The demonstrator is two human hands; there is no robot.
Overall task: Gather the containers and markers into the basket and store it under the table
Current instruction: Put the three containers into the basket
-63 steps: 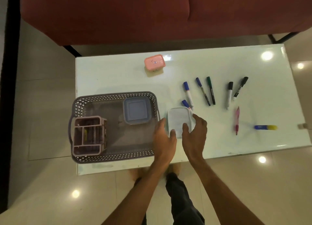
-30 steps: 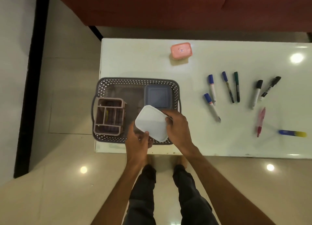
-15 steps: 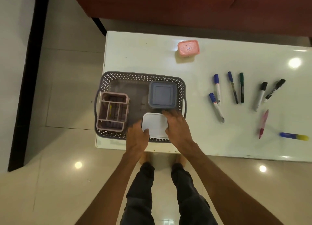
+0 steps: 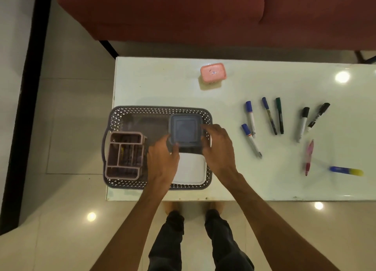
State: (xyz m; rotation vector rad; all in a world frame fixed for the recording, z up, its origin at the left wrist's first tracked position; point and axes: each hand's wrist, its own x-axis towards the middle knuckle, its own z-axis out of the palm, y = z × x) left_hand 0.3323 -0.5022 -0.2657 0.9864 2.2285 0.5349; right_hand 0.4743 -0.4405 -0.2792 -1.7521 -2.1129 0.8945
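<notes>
A grey perforated basket (image 4: 114, 118) sits at the table's near left corner. Inside it stand a pink divided organizer (image 4: 124, 154), a blue-grey lidded container (image 4: 185, 128) and, nearer me, a white lidded container (image 4: 191, 169). My left hand (image 4: 162, 161) and my right hand (image 4: 218, 148) clasp the blue-grey container from its left and right sides. A pink container (image 4: 213, 72) rests at the table's far side. Several markers (image 4: 269, 116) and pens lie to the right, among them a pink pen (image 4: 309, 157) and a blue-yellow marker (image 4: 345, 170).
The white glossy table (image 4: 162, 83) has its near edge just in front of my legs. A red sofa (image 4: 183, 12) runs along the table's far side. Tiled floor lies to the left, bounded by a dark strip.
Both hands carried the white container from the table into the basket's near right corner, let go of it, then moved up to the blue-grey container.
</notes>
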